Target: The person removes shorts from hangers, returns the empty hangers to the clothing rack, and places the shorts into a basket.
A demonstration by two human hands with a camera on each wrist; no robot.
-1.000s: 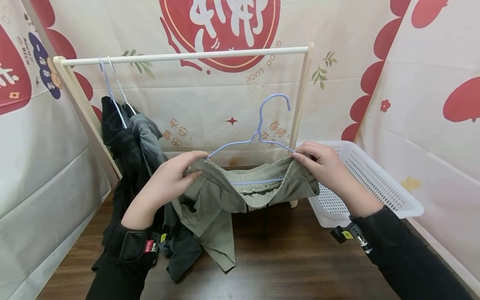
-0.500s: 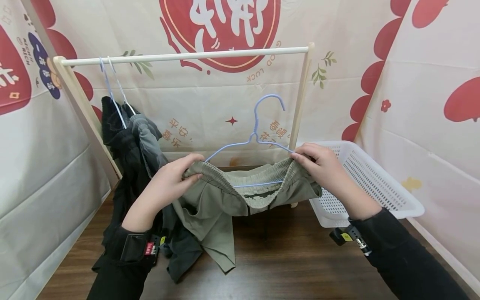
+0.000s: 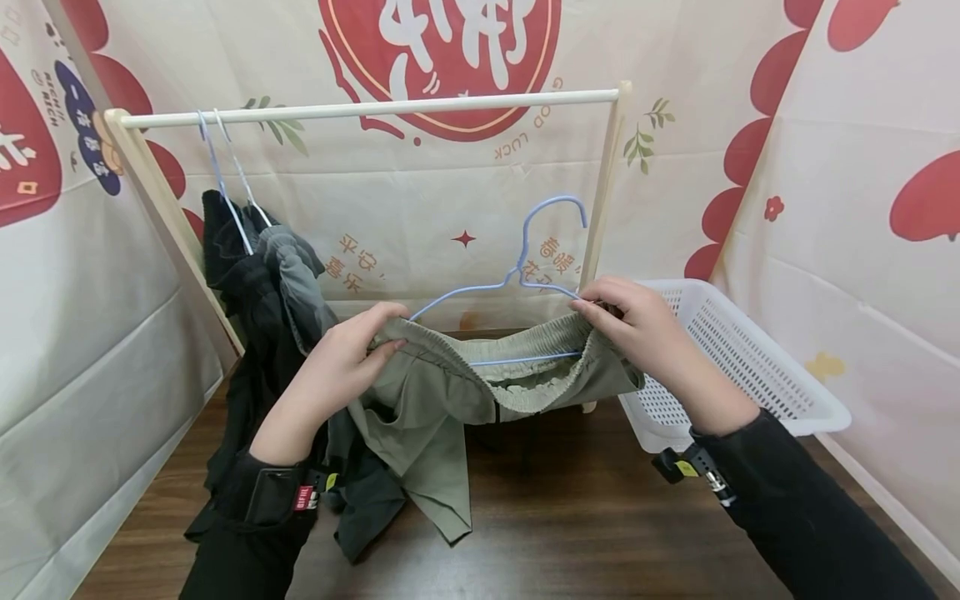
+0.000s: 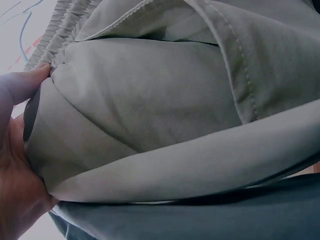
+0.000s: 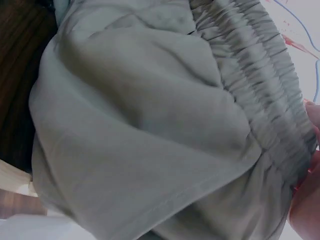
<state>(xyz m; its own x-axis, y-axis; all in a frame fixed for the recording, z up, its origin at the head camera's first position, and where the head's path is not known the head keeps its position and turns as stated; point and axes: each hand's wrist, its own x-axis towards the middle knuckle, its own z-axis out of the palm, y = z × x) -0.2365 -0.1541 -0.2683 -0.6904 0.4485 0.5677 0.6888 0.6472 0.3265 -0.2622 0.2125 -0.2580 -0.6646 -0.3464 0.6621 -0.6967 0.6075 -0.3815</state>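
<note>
A pair of grey-green elastic-waist trousers (image 3: 431,400) is held up in the middle of the head view, waistband spread apart. Inside the waistband sits a blue wire hanger (image 3: 519,271), its hook upward and its lower bar crossing the opening. My left hand (image 3: 337,362) pinches the left end of the waistband between thumb and fingers. At the opposite end, my right hand (image 3: 637,325) pinches the waistband beside the hanger's right shoulder. Gathered elastic (image 5: 262,75) fills the upper right of the right wrist view. Fabric hides some fingers in both wrist views.
Behind stands a rack with a white rail (image 3: 375,108). At its left end hang dark trousers (image 3: 258,308) and a grey garment (image 3: 288,267) on hangers. A white perforated basket (image 3: 750,358) is at the right, on the brown wooden surface (image 3: 585,517).
The hanger's hook leaned slightly left, then tipped back to the right. My right hand has shifted a little left and up along the waistband. The left hand stays nearly in place.
</note>
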